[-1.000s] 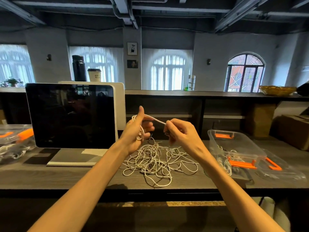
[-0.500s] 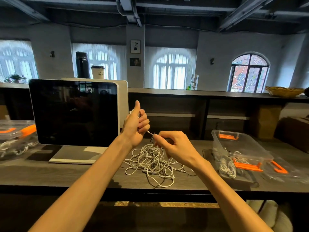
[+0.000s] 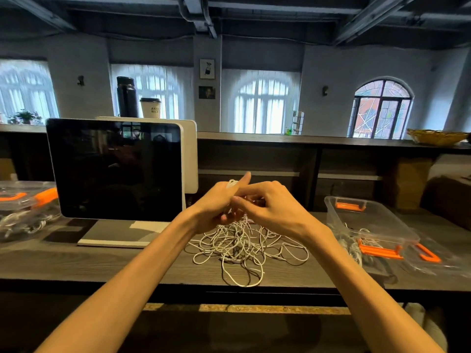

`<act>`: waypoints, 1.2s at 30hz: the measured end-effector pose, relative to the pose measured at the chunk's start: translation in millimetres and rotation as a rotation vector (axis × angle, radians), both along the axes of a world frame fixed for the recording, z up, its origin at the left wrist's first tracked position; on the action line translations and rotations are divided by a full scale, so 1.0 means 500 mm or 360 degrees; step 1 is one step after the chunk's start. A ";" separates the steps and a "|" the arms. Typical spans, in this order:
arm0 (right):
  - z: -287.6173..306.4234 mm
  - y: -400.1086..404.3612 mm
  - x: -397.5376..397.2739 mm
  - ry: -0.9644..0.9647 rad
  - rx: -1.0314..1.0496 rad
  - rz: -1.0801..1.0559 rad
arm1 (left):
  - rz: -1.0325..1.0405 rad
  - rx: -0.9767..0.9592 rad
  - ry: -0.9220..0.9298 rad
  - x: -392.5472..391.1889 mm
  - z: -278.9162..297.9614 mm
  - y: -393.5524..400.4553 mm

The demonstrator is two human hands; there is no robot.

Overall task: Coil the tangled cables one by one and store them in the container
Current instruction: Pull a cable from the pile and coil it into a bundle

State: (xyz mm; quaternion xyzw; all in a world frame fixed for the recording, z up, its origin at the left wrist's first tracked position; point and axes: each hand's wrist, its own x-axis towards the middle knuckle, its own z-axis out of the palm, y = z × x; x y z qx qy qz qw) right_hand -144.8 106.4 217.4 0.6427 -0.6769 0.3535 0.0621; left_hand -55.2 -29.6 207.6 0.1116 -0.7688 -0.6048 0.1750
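Winding one white cable (image 3: 230, 184) round the curled left hand (image 3: 216, 207), its grip serving as spool, the right hand (image 3: 270, 207) pinches and feeds slack above the tangle (image 3: 244, 245) on the surface (image 3: 76, 263), keeping the clear container (image 3: 367, 220) within reach.

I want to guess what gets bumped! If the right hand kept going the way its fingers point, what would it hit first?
The right hand points leftward at the left hand, which grips a white cable coil. It would meet that hand first; they look already touching, though depth is unclear.
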 end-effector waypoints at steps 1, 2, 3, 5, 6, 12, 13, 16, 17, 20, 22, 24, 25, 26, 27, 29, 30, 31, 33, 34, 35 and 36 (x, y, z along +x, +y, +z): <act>0.001 0.001 -0.002 -0.0027 0.0001 -0.0002 | -0.0116 0.0107 -0.0020 0.002 0.002 0.002; 0.002 0.002 -0.004 -0.0066 -0.0002 0.0007 | -0.0232 0.0193 -0.0038 0.004 0.003 0.002; 0.001 0.004 -0.005 -0.0111 -0.0020 0.0013 | -0.0334 0.0249 -0.0055 0.004 0.004 0.000; -0.001 0.010 -0.005 -0.0196 -0.0108 0.0014 | -0.0457 0.0317 -0.0083 0.006 0.005 0.000; 0.000 0.014 -0.007 -0.0232 -0.0145 0.0017 | -0.0482 0.0336 -0.0095 0.008 0.004 -0.001; 0.025 0.046 -0.049 -0.0089 0.0031 -0.0083 | -0.0345 0.0202 -0.0053 0.027 -0.011 -0.016; 0.027 0.048 -0.056 -0.0063 0.0049 -0.0115 | -0.0318 0.0219 -0.0050 0.030 -0.014 -0.019; 0.026 0.047 -0.065 -0.0111 -0.0093 -0.0132 | -0.0297 0.0265 -0.0011 0.033 -0.018 -0.020; 0.024 0.044 -0.067 -0.0132 -0.0174 -0.0149 | -0.0300 0.0250 0.0004 0.033 -0.019 -0.018; 0.012 0.029 -0.070 -0.0195 -0.0323 -0.0209 | -0.0303 0.0095 -0.0024 0.032 -0.020 -0.009; 0.004 0.016 -0.065 -0.0244 -0.0359 -0.0211 | -0.0316 0.0008 -0.0110 0.027 -0.023 0.000; -0.002 0.005 -0.055 -0.0249 -0.0327 -0.0195 | -0.0353 -0.0029 -0.0179 0.022 -0.029 0.010; -0.004 0.001 -0.050 -0.0254 -0.0308 -0.0187 | -0.0359 0.0002 -0.0177 0.019 -0.033 0.015; -0.005 -0.001 -0.047 -0.0278 -0.0312 -0.0179 | -0.0346 0.0072 -0.0145 0.015 -0.038 0.017; -0.006 -0.002 -0.046 -0.0322 -0.0342 -0.0164 | -0.0328 0.0155 -0.0097 0.012 -0.042 0.019; -0.007 0.001 -0.050 -0.0444 -0.0424 -0.0116 | -0.0312 0.0287 0.0038 0.009 -0.048 0.017; -0.007 0.003 -0.052 -0.0500 -0.0439 -0.0082 | -0.0285 0.0343 0.0113 0.006 -0.052 0.016; -0.008 0.004 -0.054 -0.0545 -0.0436 -0.0048 | -0.0220 0.0404 0.0178 0.004 -0.056 0.014; -0.008 0.005 -0.054 -0.0650 -0.0412 0.0020 | -0.0052 0.0545 0.0295 -0.003 -0.061 0.011; -0.009 0.006 -0.052 -0.0719 -0.0394 0.0067 | 0.0010 0.0608 0.0357 -0.007 -0.062 0.010; -0.011 0.006 -0.048 -0.0777 -0.0373 0.0117 | 0.0056 0.0643 0.0412 -0.010 -0.061 0.010; -0.015 0.006 -0.043 -0.0793 -0.0357 0.0144 | 0.0077 0.0648 0.0439 -0.011 -0.058 0.014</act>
